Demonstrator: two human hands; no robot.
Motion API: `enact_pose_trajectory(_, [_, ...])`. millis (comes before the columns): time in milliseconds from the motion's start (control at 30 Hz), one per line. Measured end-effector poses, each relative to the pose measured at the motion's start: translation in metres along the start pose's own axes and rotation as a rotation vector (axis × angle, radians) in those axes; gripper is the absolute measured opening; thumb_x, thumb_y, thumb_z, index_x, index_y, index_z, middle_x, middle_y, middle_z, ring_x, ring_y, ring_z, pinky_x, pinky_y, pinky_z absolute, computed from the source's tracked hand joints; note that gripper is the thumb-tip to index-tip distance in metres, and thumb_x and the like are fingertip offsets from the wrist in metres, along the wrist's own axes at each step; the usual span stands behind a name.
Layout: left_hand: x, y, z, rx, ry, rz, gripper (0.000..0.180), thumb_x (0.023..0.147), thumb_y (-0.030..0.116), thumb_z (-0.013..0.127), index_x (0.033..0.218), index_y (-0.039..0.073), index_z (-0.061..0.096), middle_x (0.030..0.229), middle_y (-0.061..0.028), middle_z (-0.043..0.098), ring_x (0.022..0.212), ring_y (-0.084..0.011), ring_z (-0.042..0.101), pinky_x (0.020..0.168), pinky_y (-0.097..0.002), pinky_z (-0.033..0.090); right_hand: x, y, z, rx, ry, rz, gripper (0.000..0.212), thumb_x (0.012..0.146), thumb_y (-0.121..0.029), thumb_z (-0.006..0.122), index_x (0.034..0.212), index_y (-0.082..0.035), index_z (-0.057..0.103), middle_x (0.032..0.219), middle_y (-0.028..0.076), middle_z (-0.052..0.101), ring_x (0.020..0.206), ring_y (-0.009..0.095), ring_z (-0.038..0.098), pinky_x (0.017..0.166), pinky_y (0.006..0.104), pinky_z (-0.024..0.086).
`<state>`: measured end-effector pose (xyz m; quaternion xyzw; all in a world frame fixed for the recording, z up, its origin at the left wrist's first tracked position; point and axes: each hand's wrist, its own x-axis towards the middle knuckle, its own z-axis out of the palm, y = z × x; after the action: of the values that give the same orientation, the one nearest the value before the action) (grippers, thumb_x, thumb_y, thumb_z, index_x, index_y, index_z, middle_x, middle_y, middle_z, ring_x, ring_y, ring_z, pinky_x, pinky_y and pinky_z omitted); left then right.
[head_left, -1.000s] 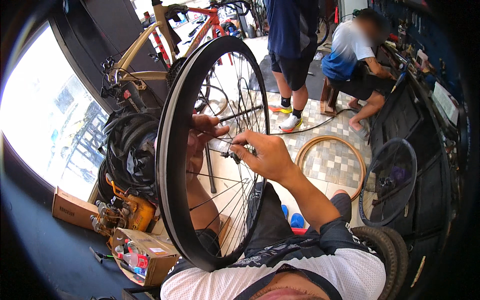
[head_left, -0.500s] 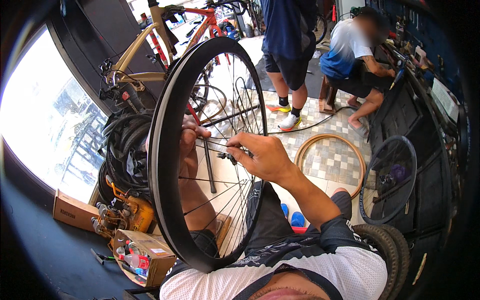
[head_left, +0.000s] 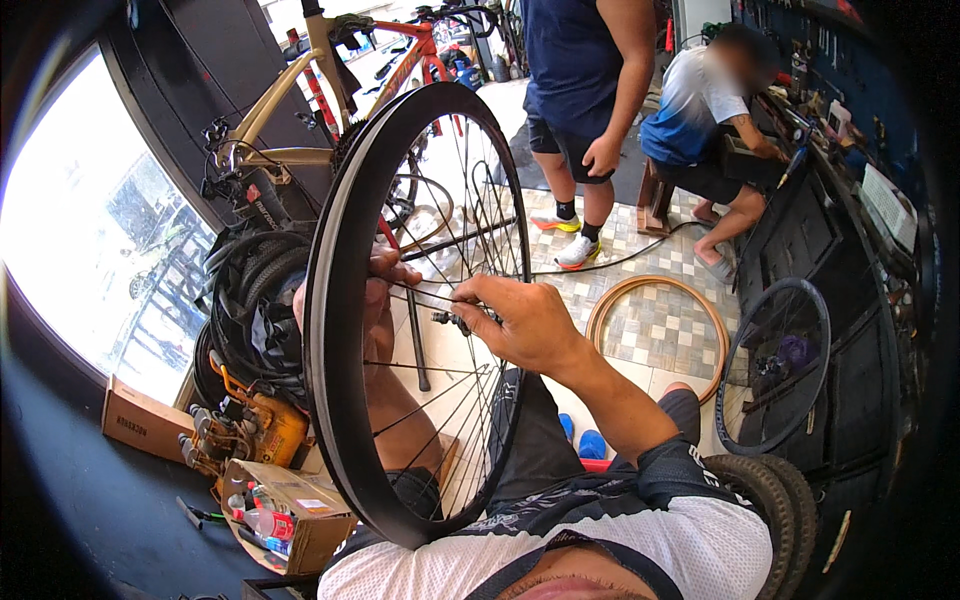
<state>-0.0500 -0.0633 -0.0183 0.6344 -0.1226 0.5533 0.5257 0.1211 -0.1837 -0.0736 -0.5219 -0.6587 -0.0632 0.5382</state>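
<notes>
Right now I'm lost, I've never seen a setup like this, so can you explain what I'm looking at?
There's no machine here, just someone's bare left hand and right hand. A head-worn fisheye camera looks down at them, which is why straight edges bend. A black bicycle wheel stands upright in front. The right hand pinches a thin dark spoke near the hub. The left hand's fingers are beside that spoke, partly hidden by the wheel, so their exact hold is unclear. A tan hoop lies on the tiled floor; an open cardboard box holds bottles.
</notes>
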Motion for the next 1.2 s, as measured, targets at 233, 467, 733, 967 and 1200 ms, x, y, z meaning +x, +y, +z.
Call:
enact_pose_trajectory(233, [-0.001,0.001,0.018,-0.111,0.067,-0.118,0.034,0.099,0.023,0.078,0.12,0.001,0.065,0.101,-0.0094,0.062,0.094,-0.0214,0.067,0.082,-0.0391,0.061,0.0,-0.003,-0.003,0.013,-0.019,0.019,0.015,0.1,-0.024,0.072,0.109,-0.011,0.069,0.092,0.013,0.074,0.078,0.037,0.073,0.066,0.0465,0.058])
enact_pose_trajectory(467, [0.005,-0.003,0.015,-0.107,0.079,-0.095,0.035,0.097,0.024,0.081,0.119,0.002,0.064,0.098,-0.0083,0.059,0.089,-0.0205,0.064,0.08,-0.0318,0.055,-0.003,-0.001,0.003,-0.021,0.03,0.004,0.015,0.098,-0.022,0.076,0.108,-0.012,0.07,0.09,0.01,0.074,0.075,0.033,0.073,0.063,0.0422,0.056])
enact_pose_trajectory(733, [-0.003,0.005,0.006,-0.18,-0.022,-0.138,0.048,0.098,0.026,0.079,0.135,0.002,0.059,0.115,-0.0106,0.061,0.096,-0.021,0.066,0.081,-0.0428,0.062,-0.003,-0.014,0.008,-0.148,0.107,-0.016,0.023,0.097,-0.032,0.078,0.098,-0.01,0.071,0.083,0.008,0.07,0.066,0.029,0.071,0.055,0.0409,0.054])
enact_pose_trajectory(967, [-0.003,-0.005,0.003,0.003,0.065,-0.012,0.041,0.101,0.027,0.076,0.129,0.0,0.063,0.121,-0.0112,0.059,0.1,-0.021,0.066,0.08,-0.0417,0.061,0.0,-0.013,0.014,-0.181,0.187,-0.056,0.03,0.101,-0.037,0.073,0.088,-0.011,0.066,0.075,0.006,0.06,0.058,0.028,0.066,0.05,0.0403,0.052])
enact_pose_trajectory(1200, [0.006,0.004,0.014,-0.226,-0.068,-0.105,0.027,0.101,0.018,0.074,0.119,-0.001,0.065,0.119,-0.0156,0.063,0.095,-0.0248,0.068,0.078,-0.0433,0.063,0.002,-0.014,0.014,-0.196,0.163,-0.041,0.028,0.101,-0.035,0.073,0.087,-0.011,0.064,0.074,0.006,0.059,0.058,0.028,0.066,0.05,0.0407,0.052])
